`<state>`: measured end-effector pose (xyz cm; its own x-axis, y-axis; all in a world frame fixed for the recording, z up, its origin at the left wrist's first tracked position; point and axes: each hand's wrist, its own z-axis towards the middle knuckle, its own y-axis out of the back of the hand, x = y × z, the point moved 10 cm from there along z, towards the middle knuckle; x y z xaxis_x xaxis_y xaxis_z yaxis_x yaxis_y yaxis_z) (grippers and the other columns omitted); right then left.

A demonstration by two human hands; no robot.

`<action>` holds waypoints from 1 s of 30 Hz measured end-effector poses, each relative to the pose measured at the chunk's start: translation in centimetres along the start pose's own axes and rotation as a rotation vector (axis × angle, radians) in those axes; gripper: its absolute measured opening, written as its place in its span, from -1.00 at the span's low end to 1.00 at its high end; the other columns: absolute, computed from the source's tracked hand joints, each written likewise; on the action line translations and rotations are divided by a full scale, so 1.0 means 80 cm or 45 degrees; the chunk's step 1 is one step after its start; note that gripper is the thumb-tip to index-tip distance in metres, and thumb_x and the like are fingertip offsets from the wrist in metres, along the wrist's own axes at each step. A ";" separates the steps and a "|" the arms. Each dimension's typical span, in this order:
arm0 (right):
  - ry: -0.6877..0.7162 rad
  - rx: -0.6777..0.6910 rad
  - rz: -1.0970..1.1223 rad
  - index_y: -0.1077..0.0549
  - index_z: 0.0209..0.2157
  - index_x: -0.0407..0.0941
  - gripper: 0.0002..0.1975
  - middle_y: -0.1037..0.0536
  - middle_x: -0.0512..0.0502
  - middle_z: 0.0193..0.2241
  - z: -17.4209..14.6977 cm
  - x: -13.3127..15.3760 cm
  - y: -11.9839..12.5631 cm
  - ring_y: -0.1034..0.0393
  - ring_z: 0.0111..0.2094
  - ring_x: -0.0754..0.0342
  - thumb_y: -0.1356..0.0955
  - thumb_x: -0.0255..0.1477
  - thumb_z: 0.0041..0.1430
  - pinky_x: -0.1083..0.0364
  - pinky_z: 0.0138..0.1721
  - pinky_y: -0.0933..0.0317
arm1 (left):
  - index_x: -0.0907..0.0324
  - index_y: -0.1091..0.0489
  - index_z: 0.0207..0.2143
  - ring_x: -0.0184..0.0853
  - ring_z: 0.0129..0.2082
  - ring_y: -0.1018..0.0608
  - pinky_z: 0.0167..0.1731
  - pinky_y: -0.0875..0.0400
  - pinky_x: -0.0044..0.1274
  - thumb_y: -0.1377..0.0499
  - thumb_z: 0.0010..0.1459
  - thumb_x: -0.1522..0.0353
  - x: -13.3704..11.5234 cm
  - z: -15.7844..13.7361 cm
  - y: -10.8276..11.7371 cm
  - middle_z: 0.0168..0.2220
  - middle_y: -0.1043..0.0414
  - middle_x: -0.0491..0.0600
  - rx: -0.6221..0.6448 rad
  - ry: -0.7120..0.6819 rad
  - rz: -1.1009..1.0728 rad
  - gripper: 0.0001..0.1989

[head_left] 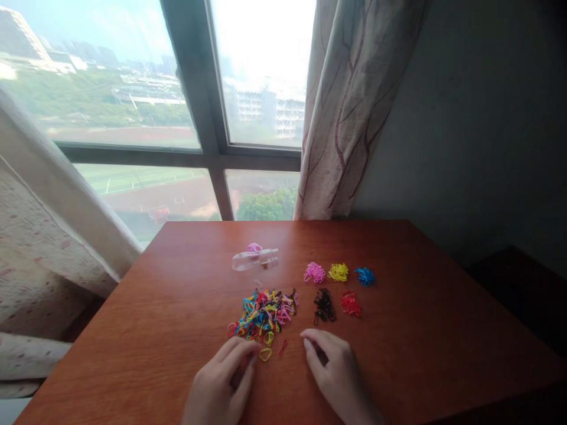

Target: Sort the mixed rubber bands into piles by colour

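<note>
- Nearest, at the bottom of the frame, two bare hands reach in over a brown wooden table (411,354).
- The left hand (224,378), bottom centre-left, curls beside the near edge of the mixed heap; thumb and forefinger lie close together. I cannot tell whether they grip anything.
- The right hand (332,360), bottom centre-right, has its thumb and forefinger tips nearly meeting above the wood; I see no band between them, but cannot be sure.
- The mixed heap (266,313) of small coloured loops sits at lower centre, within easy reach of both hands.
- A yellow loop (265,354) and a red loop (282,347) lie loose between the hands, apart enough to pick out singly.
- Right of the heap, the loops sit by colour: a pink pile (315,273), yellow pile (338,272) and blue pile (365,276) behind, a black pile (325,306) and red pile (351,303) in front. The gaps seemingly stop colours mixing.
- Beyond the heap, a clear plastic object (248,261) lies on its side, apparently set aside to free working space.
</note>
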<state>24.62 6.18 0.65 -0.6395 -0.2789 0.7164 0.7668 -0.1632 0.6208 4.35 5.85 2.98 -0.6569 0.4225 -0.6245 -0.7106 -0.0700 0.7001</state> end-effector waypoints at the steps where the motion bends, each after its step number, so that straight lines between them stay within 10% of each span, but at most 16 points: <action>1: 0.009 0.006 -0.023 -0.56 -0.24 -0.08 -0.75 -0.63 -0.10 -0.34 -0.001 0.000 -0.004 -0.55 -0.35 0.03 -0.24 -0.43 0.30 0.14 -0.27 -0.40 | 0.06 -0.45 -0.17 -0.39 -0.34 -0.62 -0.34 -0.49 -0.67 -0.09 0.24 0.41 0.002 0.001 0.002 -0.28 -0.55 -0.08 0.004 0.001 0.024 -0.82; 30: 0.060 0.058 -0.111 -0.52 -0.22 -0.06 -0.77 -0.62 -0.10 -0.31 -0.009 0.006 -0.006 -0.54 -0.30 0.01 -0.24 -0.53 0.27 0.10 -0.22 -0.37 | 0.07 -0.43 -0.25 -0.33 -0.35 -0.57 -0.38 -0.43 -0.58 -0.03 0.26 0.42 -0.013 0.030 -0.018 -0.27 -0.49 -0.05 0.254 -0.067 0.270 -0.82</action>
<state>23.98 5.44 0.49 -0.6993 -0.3099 0.6442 0.7045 -0.1459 0.6946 6.67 7.64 3.46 -0.7679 0.4642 -0.4415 -0.4915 0.0152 0.8708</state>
